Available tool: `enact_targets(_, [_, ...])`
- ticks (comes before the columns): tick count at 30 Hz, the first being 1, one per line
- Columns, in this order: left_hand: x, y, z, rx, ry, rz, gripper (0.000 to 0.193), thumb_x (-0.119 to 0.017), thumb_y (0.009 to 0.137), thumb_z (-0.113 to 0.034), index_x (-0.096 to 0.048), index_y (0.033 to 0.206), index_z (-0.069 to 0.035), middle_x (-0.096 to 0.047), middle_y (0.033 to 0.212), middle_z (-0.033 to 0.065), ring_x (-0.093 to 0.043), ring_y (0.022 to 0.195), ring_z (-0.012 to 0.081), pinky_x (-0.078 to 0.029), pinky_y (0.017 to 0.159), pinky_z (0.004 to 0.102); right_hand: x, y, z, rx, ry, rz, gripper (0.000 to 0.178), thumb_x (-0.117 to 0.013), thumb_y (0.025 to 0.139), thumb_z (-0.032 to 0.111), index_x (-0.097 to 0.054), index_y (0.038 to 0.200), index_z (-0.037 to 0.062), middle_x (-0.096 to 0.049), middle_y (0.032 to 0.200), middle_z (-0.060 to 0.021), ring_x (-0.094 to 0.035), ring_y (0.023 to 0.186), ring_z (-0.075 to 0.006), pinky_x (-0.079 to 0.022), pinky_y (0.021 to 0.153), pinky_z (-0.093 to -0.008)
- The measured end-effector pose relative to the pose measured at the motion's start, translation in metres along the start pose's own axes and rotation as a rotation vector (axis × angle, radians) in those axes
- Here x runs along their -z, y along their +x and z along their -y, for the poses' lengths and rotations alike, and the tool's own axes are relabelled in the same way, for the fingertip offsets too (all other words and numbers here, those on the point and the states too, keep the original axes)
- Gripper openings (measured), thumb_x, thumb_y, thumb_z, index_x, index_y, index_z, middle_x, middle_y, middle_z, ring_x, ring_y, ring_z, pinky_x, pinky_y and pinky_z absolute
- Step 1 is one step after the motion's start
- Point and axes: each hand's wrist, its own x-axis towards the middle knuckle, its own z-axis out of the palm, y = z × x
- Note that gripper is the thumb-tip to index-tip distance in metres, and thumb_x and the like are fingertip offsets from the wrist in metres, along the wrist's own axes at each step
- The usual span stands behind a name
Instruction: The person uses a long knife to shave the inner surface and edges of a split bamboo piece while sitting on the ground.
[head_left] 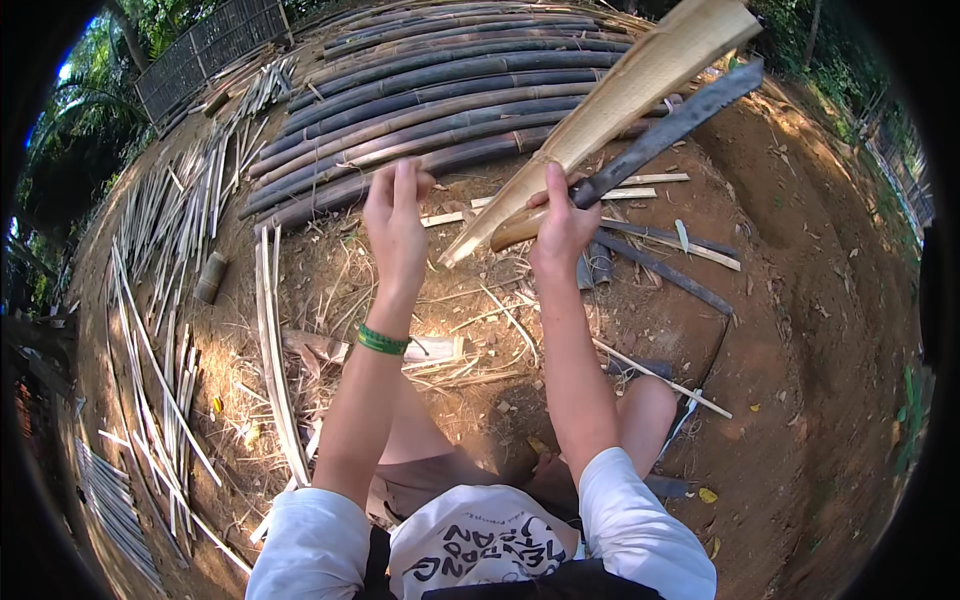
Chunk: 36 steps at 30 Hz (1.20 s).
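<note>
Your right hand has its fingers wrapped around the wooden handle of a machete, whose dark blade points far and right. A wide split bamboo piece slants alongside the blade, its narrow end near that hand; you cannot tell whether your fingers touch it. Your left hand, raised to the left, shows its thumb up; how far its fingers close you cannot tell. Bamboo poles lie on the far side, pale strips to the left.
</note>
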Motion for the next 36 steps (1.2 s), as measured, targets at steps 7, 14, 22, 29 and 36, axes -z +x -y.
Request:
enact_targets(7, [0.060,-0.108,0.123,0.980,-0.667,-0.205,0.112,-0.050,0.087,-0.073,-0.011,0.146,0.014,-0.033,0.147,0.0263,-0.034,0.139,0.0334,-0.028,0.117,0.0420,0.006,0.008,0.055,-0.131,0.191,-0.209,0.027,-0.069,0.092,0.025,-0.057,0.104,0.0039,-0.058,0.084,-0.0038,-0.055,0.066,-0.0115,-0.048,0.060,-0.0273])
enact_targets(14, [0.095,-0.026,0.095,0.318,-1.401,-0.524,0.099,-0.061,0.085,-0.064,-0.028,0.143,0.009,-0.051,0.137,0.0248,-0.048,0.131,0.0314,-0.041,0.112,0.0452,0.024,0.008,0.058,-0.469,0.395,-0.217,0.027,-0.069,0.092,0.033,-0.055,0.094,0.0102,-0.053,0.071,0.0001,-0.052,0.062,-0.0112,-0.049,0.063,-0.0263])
enact_targets(22, [0.155,0.041,-0.030,-0.171,-1.004,-0.145,0.032,-0.053,0.100,-0.038,-0.056,0.106,-0.007,-0.059,0.085,0.0054,-0.058,0.089,0.0218,-0.047,0.092,0.0380,0.091,-0.027,-0.056,-0.922,0.174,-0.164,0.038,-0.068,0.093,0.033,-0.048,0.108,0.0055,-0.062,0.089,-0.0105,-0.057,0.067,-0.0162,-0.050,0.061,-0.0322])
enact_targets(29, [0.134,0.058,-0.105,-0.263,-0.538,-0.062,0.033,-0.054,0.101,-0.034,-0.050,0.113,-0.004,-0.055,0.083,0.0067,-0.055,0.084,0.0214,-0.046,0.089,0.0388,0.214,-0.162,-0.147,-1.302,-0.434,-0.132,0.026,-0.066,0.094,0.030,-0.056,0.086,0.0077,-0.053,0.065,-0.0023,-0.053,0.054,-0.0166,-0.046,0.051,-0.0338])
enact_targets(36, [0.066,0.038,-0.045,-0.157,-0.281,0.139,0.033,-0.050,0.103,-0.029,-0.055,0.108,0.003,-0.059,0.084,0.0107,-0.058,0.082,0.0213,-0.049,0.086,0.0412,0.180,-0.215,-0.122,-1.030,-0.694,-0.042,0.043,-0.062,0.095,0.044,-0.052,0.077,0.0061,-0.050,0.058,-0.0020,-0.051,0.047,-0.0146,-0.040,0.045,-0.0336])
